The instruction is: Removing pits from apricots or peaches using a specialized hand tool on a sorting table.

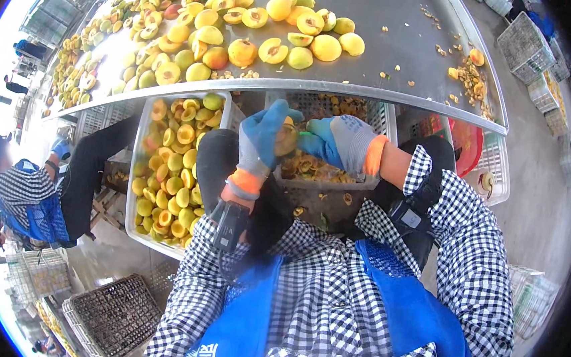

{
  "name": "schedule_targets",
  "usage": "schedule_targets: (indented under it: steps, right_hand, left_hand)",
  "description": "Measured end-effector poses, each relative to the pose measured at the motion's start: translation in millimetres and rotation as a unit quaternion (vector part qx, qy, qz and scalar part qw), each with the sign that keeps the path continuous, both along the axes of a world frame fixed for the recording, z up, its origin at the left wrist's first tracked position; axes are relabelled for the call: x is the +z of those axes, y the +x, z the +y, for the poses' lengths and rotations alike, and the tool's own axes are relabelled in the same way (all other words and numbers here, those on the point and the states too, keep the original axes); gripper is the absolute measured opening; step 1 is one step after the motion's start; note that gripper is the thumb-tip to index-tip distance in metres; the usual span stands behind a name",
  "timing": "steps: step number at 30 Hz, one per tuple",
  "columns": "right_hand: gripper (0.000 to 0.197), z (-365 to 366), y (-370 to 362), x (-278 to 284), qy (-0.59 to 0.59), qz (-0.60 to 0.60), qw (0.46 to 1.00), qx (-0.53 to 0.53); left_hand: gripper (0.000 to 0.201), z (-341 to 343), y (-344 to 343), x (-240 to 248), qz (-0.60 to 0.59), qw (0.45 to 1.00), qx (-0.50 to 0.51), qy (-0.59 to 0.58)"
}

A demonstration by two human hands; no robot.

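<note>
My left hand (260, 133), in a blue and grey glove, is closed round a yellow peach (286, 138), blurred and partly covered by its fingers. Close on its right, my right hand (343, 141), gloved alike, has its fingers curled and pointing at the peach. Whatever it grips, if anything, is hidden. Both hands hover just below the metal table's near edge. Beneath them a white crate (387, 123) holds peach scraps and pits (320, 168). To the left, a white crate (131, 193) is full of halved yellow peaches (176, 163).
Whole and halved peaches (206, 35) spread over the left and middle of the steel table (375, 58); loose pits (471, 79) lie at its right. A red basin (464, 145) stands below. A co-worker (33, 189) sits at far left. A dark-bottomed crate (114, 316) lies on the floor.
</note>
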State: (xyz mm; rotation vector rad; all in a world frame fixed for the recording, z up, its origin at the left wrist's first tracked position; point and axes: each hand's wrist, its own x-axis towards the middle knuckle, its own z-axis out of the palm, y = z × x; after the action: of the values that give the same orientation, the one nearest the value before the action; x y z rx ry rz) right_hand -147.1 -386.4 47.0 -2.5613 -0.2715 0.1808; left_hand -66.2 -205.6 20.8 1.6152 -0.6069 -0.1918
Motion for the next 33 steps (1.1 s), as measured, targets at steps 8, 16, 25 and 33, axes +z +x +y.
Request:
schedule_targets:
  steps: [8,16,25,33]
  right_hand:
    - [0.028,19.8,-16.5,-37.0,0.152,0.015,0.988,-0.018]
    - [0.032,-4.3,-29.8,-16.6,0.093,0.000,0.995,0.031]
    - [0.043,-7.3,-55.2,43.2,-0.007,0.001,1.000,-0.013]
    - [0.033,1.0,-60.1,5.3,0.099,-0.036,0.994,0.042]
  left_hand:
    - [0.039,-0.5,-1.1,-6.1,0.198,0.980,0.001,-0.019]
    - [0.033,0.7,-10.8,-2.4,-0.115,0.983,-0.112,0.086]
    - [0.039,7.3,-25.4,27.5,-0.192,0.967,-0.154,0.066]
    - [0.027,6.1,-43.0,30.6,-0.250,0.956,-0.084,0.126]
